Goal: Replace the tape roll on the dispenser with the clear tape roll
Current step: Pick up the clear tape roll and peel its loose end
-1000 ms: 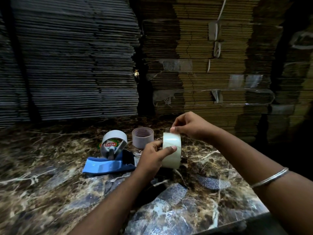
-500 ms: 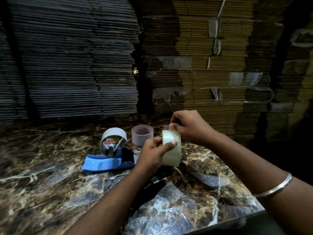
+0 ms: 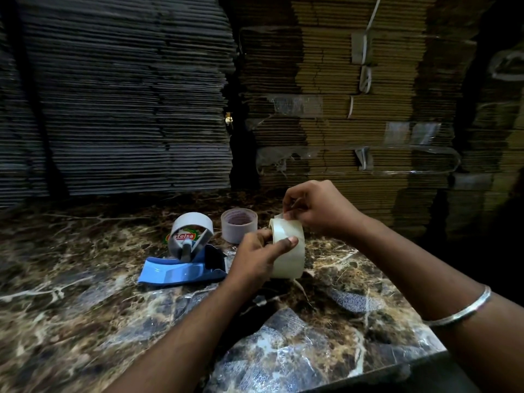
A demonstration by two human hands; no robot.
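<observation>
Head view: L hand [image 3: 256, 258] grips clear tape roll [image 3: 289, 252] from its left side, thumb laid across the roll's face, fingers curled behind; roll stands on edge, held just above desk [image 3: 85, 321], lower rim close to surface, can't tell if touching. R hand [image 3: 317, 208] closed in a pinch at top edge of the roll, thumb + forefinger on a small lifted tab of tape; metal bangle [image 3: 465, 309] on R forearm. Blue dispenser [image 3: 184, 269] lies on desk left of L hand, near but apart. An old roll [image 3: 191, 231] w/ red-green label sits upright in the dispenser's holder. Empty-looking greyish tape core [image 3: 239, 228] stands on end behind, between dispenser and clear roll, just beside L hand's knuckles. Desk is dark marble pattern w/ shiny plastic film [image 3: 283, 353] over near part. Behind desk: stacks of flat cardboard [image 3: 326, 80], grey-lit at left, brown at right, some w/ tape strips and white strap.
</observation>
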